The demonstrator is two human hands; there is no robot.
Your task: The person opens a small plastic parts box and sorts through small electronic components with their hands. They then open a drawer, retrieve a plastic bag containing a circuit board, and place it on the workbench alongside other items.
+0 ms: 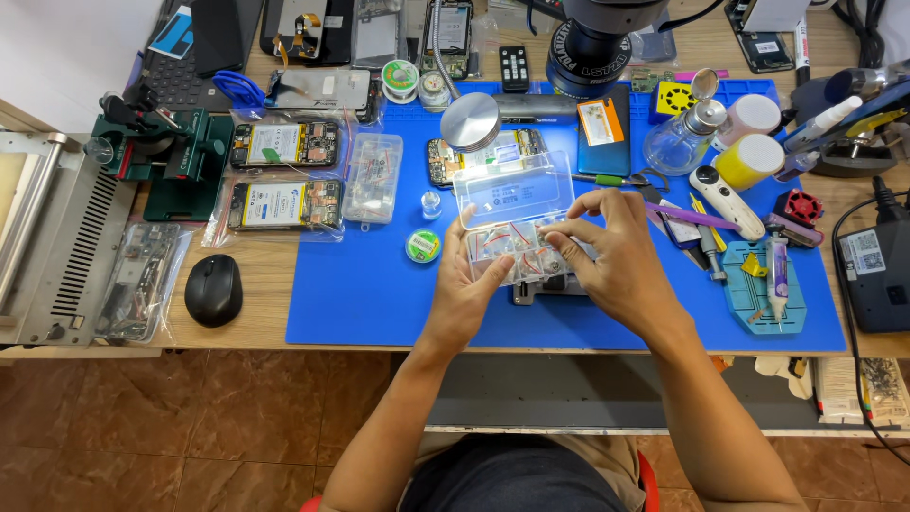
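A small clear plastic parts box (pixel 517 248) with its lid (pixel 513 189) hinged up is held over the blue work mat (pixel 379 294). My left hand (pixel 466 289) grips the box from its left and underside. My right hand (pixel 607 248) rests on the box's right side, with thumb and fingertips pinched over the compartments, which hold small red and white parts. I cannot tell whether a part sits between those fingertips. A grey block lies on the mat under the box.
Opened phones (pixel 282 144) in bags lie left of the mat beside a black mouse (pixel 213 289) and a green clamp jig (pixel 175 156). A second clear box (pixel 373 176), solder spools (pixel 423 246), a microscope (pixel 592 47), bottles (pixel 749 159) and hand tools (pixel 725 201) crowd the back and right.
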